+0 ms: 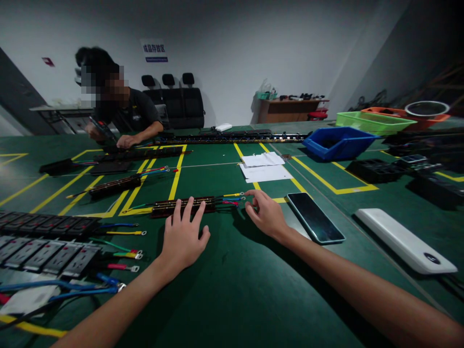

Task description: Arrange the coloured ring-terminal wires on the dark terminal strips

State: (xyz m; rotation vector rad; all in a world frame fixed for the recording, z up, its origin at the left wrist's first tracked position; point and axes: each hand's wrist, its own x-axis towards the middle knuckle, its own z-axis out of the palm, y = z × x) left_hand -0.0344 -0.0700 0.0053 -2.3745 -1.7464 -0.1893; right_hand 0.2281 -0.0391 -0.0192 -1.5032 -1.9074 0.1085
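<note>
A dark strip with brass-coloured rails (183, 205) lies crosswise on the green table in front of me. My left hand (184, 236) rests over its near edge, fingers spread and thumb held apart. From the strip's right end run yellow, blue and red wires (229, 203) tipped with metal ring terminals. Just right of those terminals is my right hand (266, 212), its index finger and thumb curved apart. Its index fingertip is close to the yellow wire's terminal; whether they touch I cannot tell. Nothing shows between the fingers of this hand.
A phone (315, 217) and a white power bank (404, 239) lie to the right. Socket strips (47, 253) with loose wires fill the left. Paper sheets (264, 166) and a blue bin (339, 143) are farther back. Across the table, a person (125, 113) holds a tool.
</note>
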